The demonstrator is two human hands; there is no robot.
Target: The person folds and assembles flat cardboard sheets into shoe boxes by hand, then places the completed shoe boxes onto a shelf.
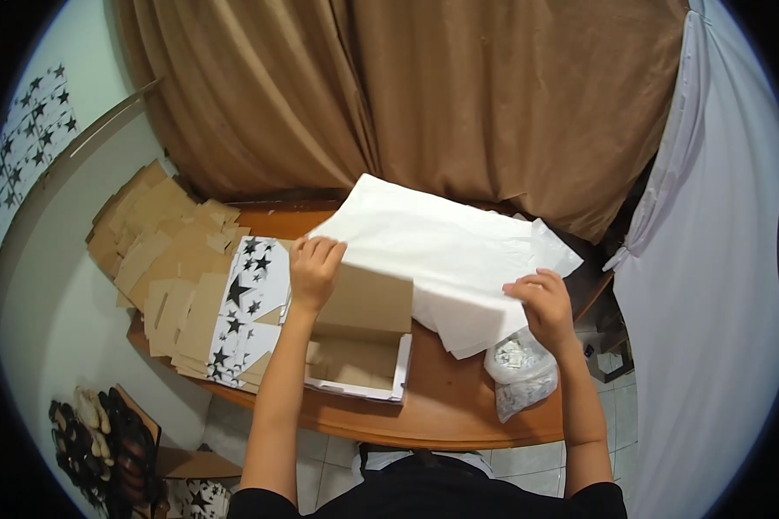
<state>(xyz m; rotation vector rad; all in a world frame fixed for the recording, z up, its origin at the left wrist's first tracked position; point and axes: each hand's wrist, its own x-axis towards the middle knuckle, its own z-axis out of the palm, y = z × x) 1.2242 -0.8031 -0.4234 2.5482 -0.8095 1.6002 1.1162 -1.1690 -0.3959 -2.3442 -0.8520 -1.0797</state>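
My left hand (318, 264) is closed on the left edge of a large white sheet (424, 229), above the back left of an open cardboard box (355, 359). The box is brown inside with white walls, and its lid stands up at the back. With fingers bent, my right hand (541, 303) grips the sheet's right part. The sheet spans between both hands, its lower corner hanging beside the box. Below my right hand a clear plastic bag (525, 389) with small silvery contents lies on the wooden table (446, 406).
Flattened brown cardboard pieces (173, 268) and star-printed white cardboard (238, 337) cover the table's left side. Brown curtains (493, 104) hang behind it, a pale curtain (701, 303) at the right. Shoes (104, 441) are at the lower left.
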